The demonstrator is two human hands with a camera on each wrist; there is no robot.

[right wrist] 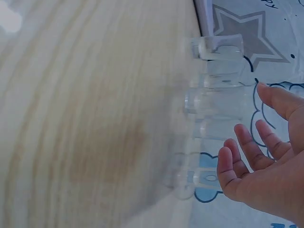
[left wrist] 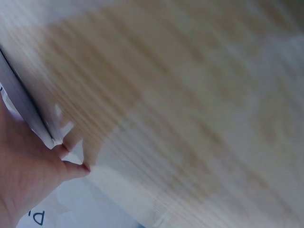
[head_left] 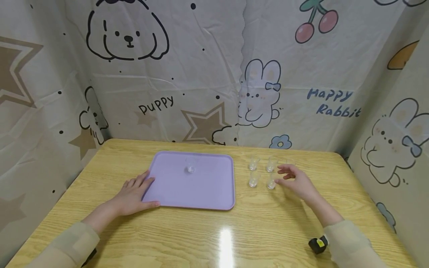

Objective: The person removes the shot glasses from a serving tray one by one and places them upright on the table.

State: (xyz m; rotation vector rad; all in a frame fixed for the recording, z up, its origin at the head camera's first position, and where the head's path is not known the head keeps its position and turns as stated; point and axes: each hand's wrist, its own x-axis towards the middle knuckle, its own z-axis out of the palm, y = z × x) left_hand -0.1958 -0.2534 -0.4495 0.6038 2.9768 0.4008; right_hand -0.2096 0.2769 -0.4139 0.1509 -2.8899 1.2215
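Note:
My left hand rests at the near left corner of a lilac tray, its fingers straight along the left side and its thumb at the front edge. One small clear glass stands upright on the tray toward the back. Right of the tray, several similar glasses stand upright on the table in two rows. My right hand hovers beside the front right glass, thumb and fingers parted with nothing between them. In the right wrist view the same hand has its fingers loosely bent near the row of glasses.
The pale wood table backs onto a hanging cloth printed with cartoon animals. Two more glasses stand nearest the tray's right side. Behind my right fingers a faint glass is partly covered.

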